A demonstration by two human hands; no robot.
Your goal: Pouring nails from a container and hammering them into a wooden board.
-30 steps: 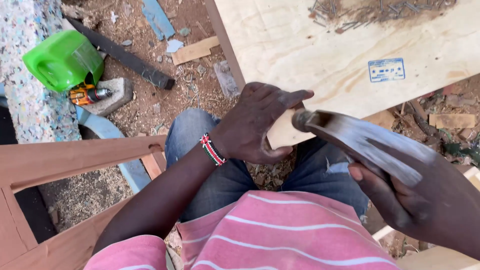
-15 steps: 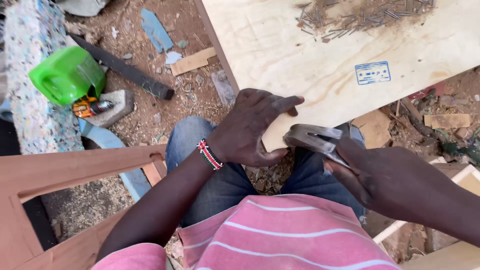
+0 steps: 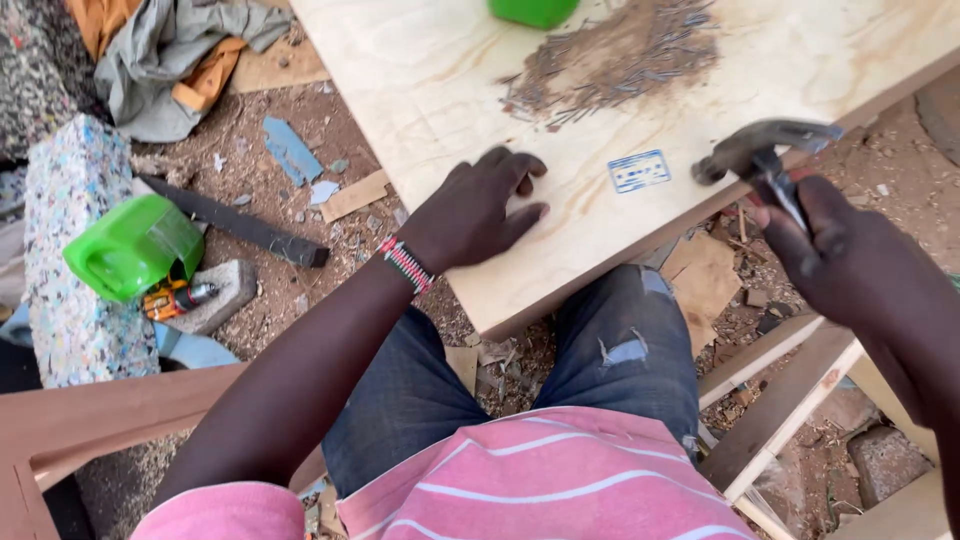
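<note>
— Head view, start at the fingers (image 3: 515,185): the left hand (image 3: 475,215) lies flat and unclenched on the plywood sheet (image 3: 430,90), grasping nothing, just pressing down near its front edge.

— And the right hand (image 3: 850,255)?

— Clenched round the handle of a claw hammer (image 3: 765,150), whose steel head hangs at about two o'clock from the left hand, just off the sheet's edge. I'd judge it head-heavy and hard; a hold low on the handle, as here, gives the swing.

— The sheet itself?

— Stiff, light for its spread, likely to bounce unless pinned flat. It rests across the person's knees like a bench.

— Beyond that?

— A heap of nails (image 3: 620,55) at twelve o'clock, a blue label (image 3: 638,170) between hand and hammer, a green jug (image 3: 130,245) at nine o'clock on the dirt floor.
</note>
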